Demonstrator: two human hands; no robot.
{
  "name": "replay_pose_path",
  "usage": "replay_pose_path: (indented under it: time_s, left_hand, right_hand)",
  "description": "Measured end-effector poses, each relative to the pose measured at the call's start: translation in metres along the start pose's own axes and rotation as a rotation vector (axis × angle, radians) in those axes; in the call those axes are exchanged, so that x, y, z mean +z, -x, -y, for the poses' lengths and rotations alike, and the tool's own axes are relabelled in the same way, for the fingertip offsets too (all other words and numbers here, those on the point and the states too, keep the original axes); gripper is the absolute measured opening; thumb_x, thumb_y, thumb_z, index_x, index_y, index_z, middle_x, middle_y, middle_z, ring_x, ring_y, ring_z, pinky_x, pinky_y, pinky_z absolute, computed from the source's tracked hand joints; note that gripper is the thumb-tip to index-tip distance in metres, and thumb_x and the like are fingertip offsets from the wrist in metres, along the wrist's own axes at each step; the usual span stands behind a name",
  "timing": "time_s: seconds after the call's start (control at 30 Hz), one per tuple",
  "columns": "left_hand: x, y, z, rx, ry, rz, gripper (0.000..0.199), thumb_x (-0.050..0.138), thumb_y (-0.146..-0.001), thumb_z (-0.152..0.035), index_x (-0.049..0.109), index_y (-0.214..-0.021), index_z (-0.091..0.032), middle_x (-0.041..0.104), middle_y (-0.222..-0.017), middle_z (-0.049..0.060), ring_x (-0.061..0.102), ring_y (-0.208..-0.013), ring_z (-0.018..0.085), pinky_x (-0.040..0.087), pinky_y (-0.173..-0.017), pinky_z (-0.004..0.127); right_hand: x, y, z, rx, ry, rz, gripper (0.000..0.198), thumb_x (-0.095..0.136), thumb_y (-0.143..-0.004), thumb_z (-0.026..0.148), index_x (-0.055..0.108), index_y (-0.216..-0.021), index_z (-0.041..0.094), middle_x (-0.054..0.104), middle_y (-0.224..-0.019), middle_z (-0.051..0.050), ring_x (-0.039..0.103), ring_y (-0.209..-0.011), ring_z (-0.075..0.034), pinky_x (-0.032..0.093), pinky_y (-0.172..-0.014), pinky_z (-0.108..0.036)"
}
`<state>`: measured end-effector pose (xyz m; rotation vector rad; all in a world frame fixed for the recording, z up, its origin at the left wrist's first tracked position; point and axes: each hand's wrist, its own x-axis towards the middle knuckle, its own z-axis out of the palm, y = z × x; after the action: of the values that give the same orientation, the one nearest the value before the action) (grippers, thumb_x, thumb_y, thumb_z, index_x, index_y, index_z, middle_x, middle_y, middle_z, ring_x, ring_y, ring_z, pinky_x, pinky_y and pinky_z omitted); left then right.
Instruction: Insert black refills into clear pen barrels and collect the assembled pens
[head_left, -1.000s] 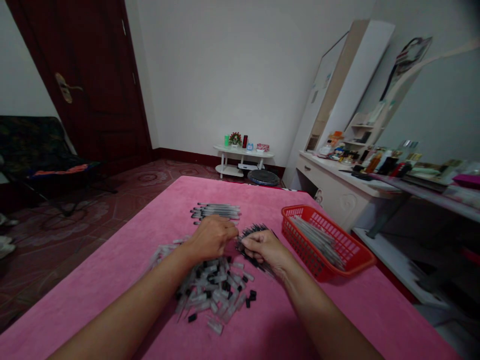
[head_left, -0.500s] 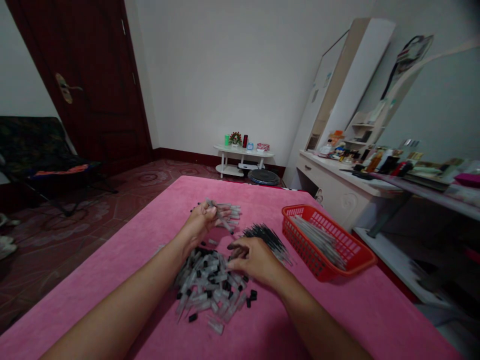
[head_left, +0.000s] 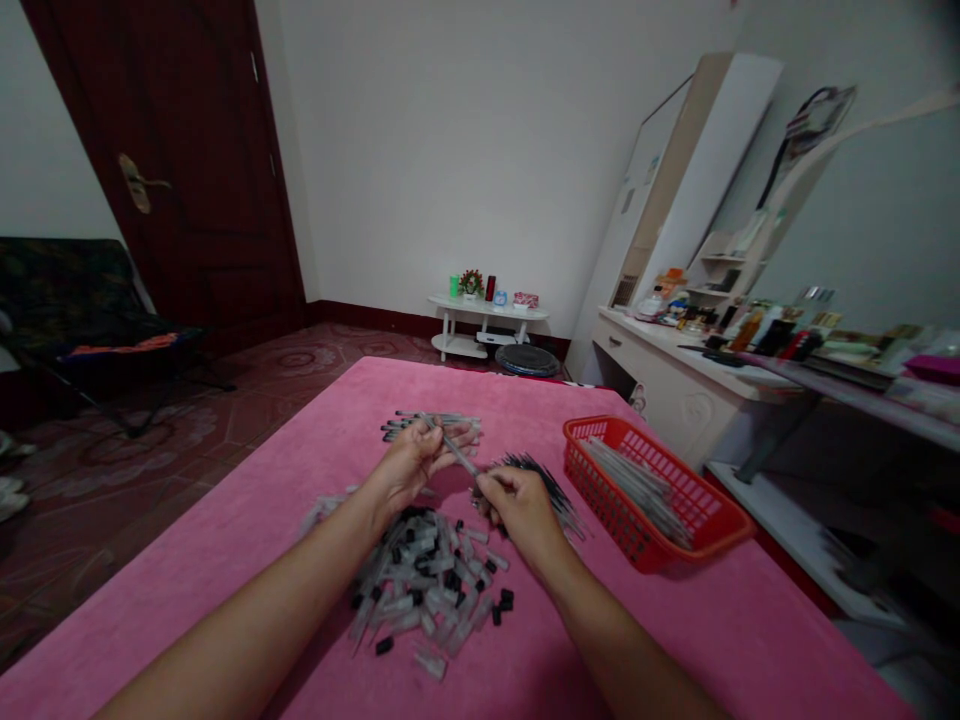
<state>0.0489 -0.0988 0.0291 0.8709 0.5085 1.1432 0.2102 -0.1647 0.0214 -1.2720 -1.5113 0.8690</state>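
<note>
A slim grey pen [head_left: 453,448] slants between my two hands. My left hand [head_left: 411,458] is closed on its upper part with thumb and fingers. At the pen's lower right end, my right hand [head_left: 519,502] pinches what looks like a clear pen cap, mostly hidden by the fingers. Below both hands lies a heap of loose clear caps [head_left: 427,575] with small black plugs among them. Dark-tipped pens [head_left: 409,414] lie in a row behind my left hand. Beyond my right hand is a bundle of thin black-and-grey pen pieces [head_left: 555,490], partly covered by it.
A red plastic basket [head_left: 611,512] holding grey pen barrels [head_left: 637,485] stands on the right of the pink-covered table [head_left: 247,560]. Farther right is a dressing table [head_left: 675,355] crowded with bottles. A low white stand [head_left: 459,345] is against the far wall.
My right hand has moved from the cap heap up to the pen's end, its fingers now closed there. My left hand stays nearly in place, the pen now pointing toward the right hand.
</note>
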Motion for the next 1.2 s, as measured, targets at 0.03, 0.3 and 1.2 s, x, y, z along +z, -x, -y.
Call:
replay_pose_path:
  time_s: [0.03,0.3,1.2]
  left_hand:
    - [0.000,0.000,0.000,-0.001,-0.001,-0.008,0.014,0.054,-0.081,-0.010,0.044,-0.087,-0.016,0.067,-0.102,0.012,0.065,-0.097,0.024,0.048,-0.091,0.044]
    - [0.002,0.000,0.001,0.031,-0.006,0.006,0.014,0.054,-0.082,-0.009,0.043,-0.087,-0.016,0.068,-0.096,0.012,0.063,-0.101,0.025,0.049,-0.089,0.044]
    - [-0.004,-0.001,0.007,0.048,-0.029,0.050,0.024,0.066,-0.075,-0.018,0.046,-0.087,-0.016,0.068,-0.102,0.014,0.060,-0.105,0.029,0.050,-0.086,0.042]
  right_hand:
    - [0.000,0.000,0.001,-0.018,0.028,-0.029,0.021,0.056,-0.074,0.031,0.061,-0.061,0.015,0.056,-0.052,0.000,0.046,-0.047,-0.010,0.034,-0.045,-0.021]
    - [-0.002,-0.001,-0.001,0.010,0.013,-0.019,0.026,0.052,-0.078,0.035,0.058,-0.061,0.016,0.050,-0.049,0.002,0.042,-0.044,-0.010,0.032,-0.044,-0.021]
    - [0.000,-0.002,-0.010,-0.007,0.096,-0.092,0.021,0.064,-0.067,0.033,0.059,-0.077,0.015,0.061,-0.065,0.000,0.054,-0.052,-0.011,0.039,-0.047,-0.020]
